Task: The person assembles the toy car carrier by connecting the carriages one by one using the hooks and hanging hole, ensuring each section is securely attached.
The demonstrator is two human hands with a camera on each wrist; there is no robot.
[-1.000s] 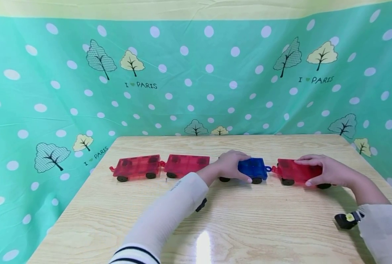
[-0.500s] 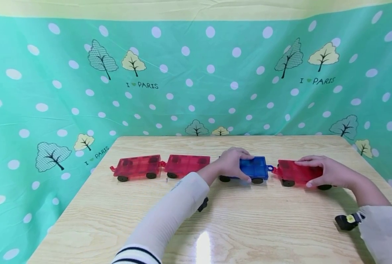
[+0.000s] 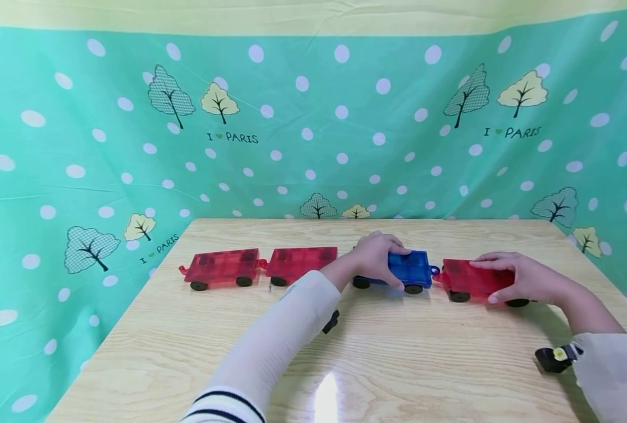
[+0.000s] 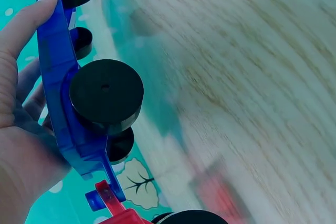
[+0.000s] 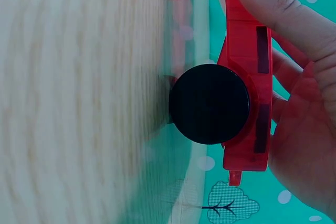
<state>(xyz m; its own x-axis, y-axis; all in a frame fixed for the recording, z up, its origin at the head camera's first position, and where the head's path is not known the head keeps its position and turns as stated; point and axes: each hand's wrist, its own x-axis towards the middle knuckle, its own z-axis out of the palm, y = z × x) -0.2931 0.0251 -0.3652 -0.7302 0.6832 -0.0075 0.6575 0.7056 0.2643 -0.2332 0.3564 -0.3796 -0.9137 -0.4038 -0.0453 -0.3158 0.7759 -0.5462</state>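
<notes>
My left hand (image 3: 374, 258) grips a blue see-through toy train car (image 3: 414, 267) from above, its thumb along the near side. To the right, my right hand (image 3: 527, 279) holds a red toy train car (image 3: 464, 279) across its top, thumb in front and fingers behind. At the blue car's right end, its ring (image 3: 434, 270) overlaps the red car's hook in the head view. In the left wrist view, the blue car's other coupling meets a red coupling (image 4: 107, 198). The red car's black wheel (image 5: 210, 103) shows close to the table in the right wrist view.
Two more red train cars, a middle one (image 3: 297, 264) and a far-left one (image 3: 223, 267), stand linked on the wooden table (image 3: 424, 358). Behind hangs a green dotted cloth (image 3: 271, 176). A black wrist device (image 3: 556, 355) sits at the right cuff.
The gap between the blue car's ring and the right red car's hook has narrowed until they overlap. Left hand and blue car rose slightly in view. The head view shifted a little.
</notes>
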